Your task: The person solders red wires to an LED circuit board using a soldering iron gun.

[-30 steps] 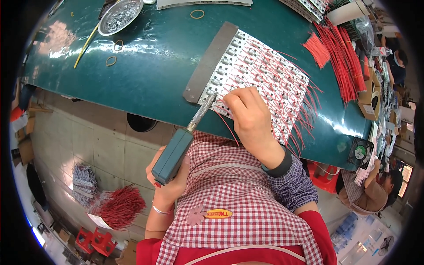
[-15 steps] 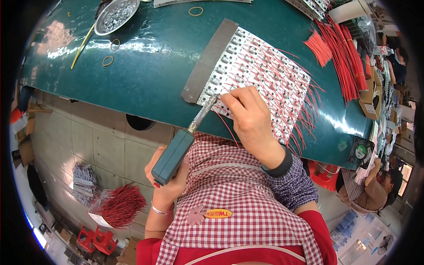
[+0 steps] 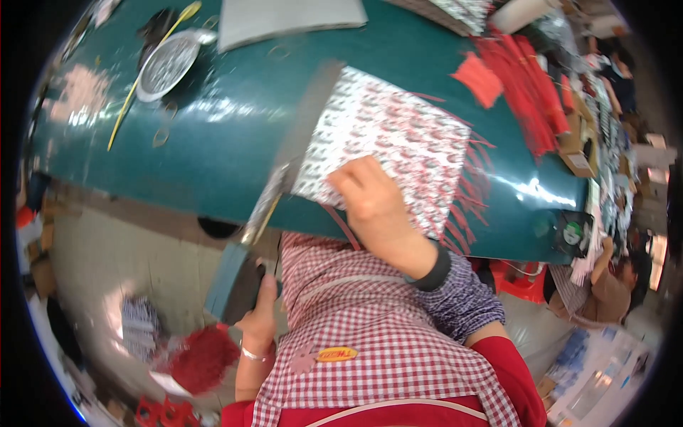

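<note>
My left hand (image 3: 262,317) is closed round the handle of a teal soldering gun (image 3: 231,281). Its long metal barrel points up toward the near end of a flat brown-grey strip (image 3: 306,117). Beside that strip lies a square white circuit board (image 3: 409,132) with rows of small parts. Thin red wires (image 3: 473,188) trail over the board and past its right and near edges. Above the board's near left part is my right hand (image 3: 377,206), fingers curled and pressed together. Blur hides whatever is between those fingertips.
A bowl (image 3: 145,87) of silvery bits and a yellow stick (image 3: 119,121) lie at the table's left. White sheets (image 3: 292,25) sit at the back. Red wire bundles (image 3: 526,99) and a cardboard box (image 3: 578,153) are at right, where another person (image 3: 601,285) sits.
The soldering gun has swung left and down, its tip leaving the board's parts and my right fingers. The view has shifted, and my right hand stays over the board's near part.
</note>
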Motion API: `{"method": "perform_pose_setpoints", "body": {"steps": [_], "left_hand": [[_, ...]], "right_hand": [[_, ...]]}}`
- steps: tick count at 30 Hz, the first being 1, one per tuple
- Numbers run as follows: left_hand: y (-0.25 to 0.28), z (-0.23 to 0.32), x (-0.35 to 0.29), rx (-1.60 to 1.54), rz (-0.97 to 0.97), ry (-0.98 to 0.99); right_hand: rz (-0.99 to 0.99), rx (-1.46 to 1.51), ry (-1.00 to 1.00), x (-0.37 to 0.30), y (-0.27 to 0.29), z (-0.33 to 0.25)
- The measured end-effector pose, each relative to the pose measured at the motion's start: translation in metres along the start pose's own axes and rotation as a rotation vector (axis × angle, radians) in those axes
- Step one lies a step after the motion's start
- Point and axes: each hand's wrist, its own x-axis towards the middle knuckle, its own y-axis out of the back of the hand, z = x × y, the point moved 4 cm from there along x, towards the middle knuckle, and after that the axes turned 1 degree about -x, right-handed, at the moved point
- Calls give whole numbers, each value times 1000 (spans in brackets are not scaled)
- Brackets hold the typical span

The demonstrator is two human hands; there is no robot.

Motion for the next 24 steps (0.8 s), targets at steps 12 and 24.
{"method": "perform_pose_setpoints", "body": {"steps": [12,24], "left_hand": [[-7,7,37,-200,159,79],[-25,18,50,-257,157,41]], "right_hand": [[214,-268,-179,21,112,164],[-162,173,-132,53,47,132]]}}
